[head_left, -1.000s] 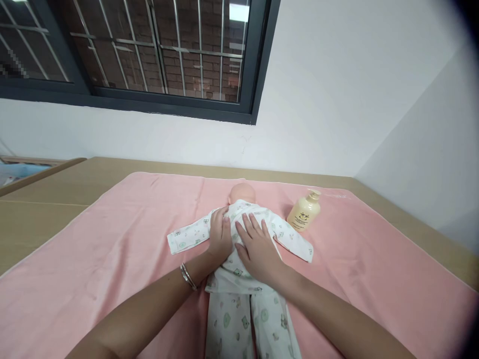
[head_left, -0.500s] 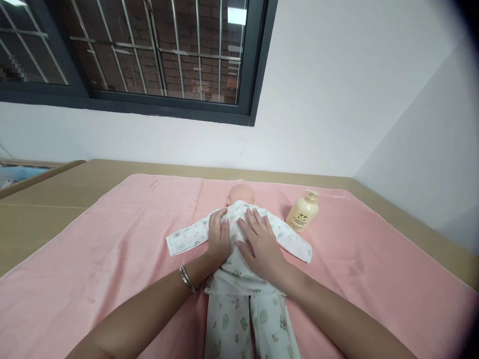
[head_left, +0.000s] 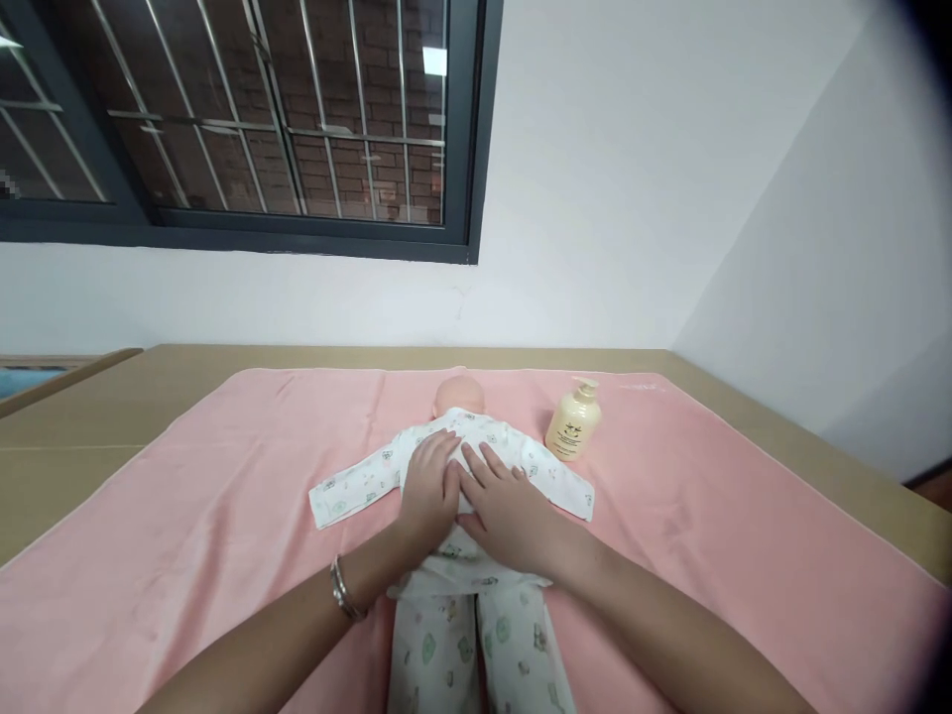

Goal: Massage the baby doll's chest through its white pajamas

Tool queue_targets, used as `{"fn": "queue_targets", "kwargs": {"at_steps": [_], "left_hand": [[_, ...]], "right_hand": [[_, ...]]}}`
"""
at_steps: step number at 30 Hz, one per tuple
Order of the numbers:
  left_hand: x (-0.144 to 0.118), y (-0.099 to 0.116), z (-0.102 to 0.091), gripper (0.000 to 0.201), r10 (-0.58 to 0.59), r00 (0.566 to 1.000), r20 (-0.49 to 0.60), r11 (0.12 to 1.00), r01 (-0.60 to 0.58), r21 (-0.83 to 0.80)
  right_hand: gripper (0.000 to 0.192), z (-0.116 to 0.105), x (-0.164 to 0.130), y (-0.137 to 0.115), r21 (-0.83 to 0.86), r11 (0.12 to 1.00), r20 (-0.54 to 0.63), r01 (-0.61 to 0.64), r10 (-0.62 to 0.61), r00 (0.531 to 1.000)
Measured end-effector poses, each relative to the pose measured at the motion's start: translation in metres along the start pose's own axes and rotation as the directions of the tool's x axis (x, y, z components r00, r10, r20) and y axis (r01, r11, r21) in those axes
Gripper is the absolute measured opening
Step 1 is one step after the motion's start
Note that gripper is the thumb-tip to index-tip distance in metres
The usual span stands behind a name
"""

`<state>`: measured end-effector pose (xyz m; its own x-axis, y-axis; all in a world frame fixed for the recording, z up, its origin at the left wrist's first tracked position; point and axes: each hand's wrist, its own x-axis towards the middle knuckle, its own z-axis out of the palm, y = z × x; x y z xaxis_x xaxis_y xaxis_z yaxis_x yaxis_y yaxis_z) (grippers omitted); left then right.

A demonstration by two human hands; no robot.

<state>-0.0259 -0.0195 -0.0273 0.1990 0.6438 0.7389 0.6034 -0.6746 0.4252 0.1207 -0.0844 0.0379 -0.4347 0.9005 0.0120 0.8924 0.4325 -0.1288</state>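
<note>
A baby doll (head_left: 459,395) lies on a pink towel (head_left: 223,496), dressed in a white printed top (head_left: 357,483) and matching trousers (head_left: 476,650), its head pointing away from me. My left hand (head_left: 429,488) rests flat on the doll's torso, fingers together. My right hand (head_left: 506,511) lies flat beside it on the same torso, fingers slightly spread, and the two hands touch. Neither hand grips anything. A bracelet (head_left: 343,590) sits on my left wrist.
A cream pump bottle (head_left: 571,423) stands upright on the towel just right of the doll's shoulder. The towel covers a tan table (head_left: 66,436) set against a white wall under a barred window (head_left: 245,119). A second wall closes in on the right.
Both hands slid down the doll's torso toward me and came closer together. The view shifted, so everything sits slightly further left in the picture.
</note>
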Motion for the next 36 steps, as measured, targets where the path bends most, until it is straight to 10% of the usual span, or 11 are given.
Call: {"fn": "queue_targets", "kwargs": {"at_steps": [4,8,11,15,19,28,36], "left_hand": [[-0.015,0.036,-0.002,0.043,0.033,0.955,0.296,0.990,-0.072,0.122],[-0.024,0.082,-0.013,0.040,0.109,0.833,0.542,0.994,-0.096,-0.052],[-0.003,0.109,-0.011,0.021,0.096,0.747,0.657,0.920,0.185,-0.345],[0.065,0.122,0.019,0.024,-0.253,0.698,0.669,0.347,0.711,-0.611],[0.131,0.113,0.062,0.035,-0.484,0.403,0.777,-0.399,0.688,-0.606],[0.164,0.110,0.123,0.052,-0.532,0.388,0.752,-0.491,0.582,-0.648],[0.150,0.122,0.111,0.035,-0.480,0.319,0.817,-0.546,0.620,-0.563]], "right_hand": [[0.046,-0.047,-0.029,0.031,0.078,0.997,0.125,-0.020,0.011,0.992],[0.054,-0.082,-0.044,0.079,0.110,0.957,-0.052,-0.269,0.276,0.960],[0.058,-0.094,-0.044,0.107,0.122,0.894,-0.219,-0.432,0.449,0.866],[0.060,-0.097,-0.037,0.117,0.156,0.805,-0.295,-0.572,0.591,0.751],[0.061,-0.088,-0.022,0.120,0.156,0.846,-0.323,-0.509,0.531,0.783],[0.053,-0.050,0.024,0.159,0.038,0.864,-0.440,-0.502,0.466,0.768],[0.047,-0.054,0.025,0.150,-0.020,0.802,-0.458,-0.597,0.523,0.719]]}}
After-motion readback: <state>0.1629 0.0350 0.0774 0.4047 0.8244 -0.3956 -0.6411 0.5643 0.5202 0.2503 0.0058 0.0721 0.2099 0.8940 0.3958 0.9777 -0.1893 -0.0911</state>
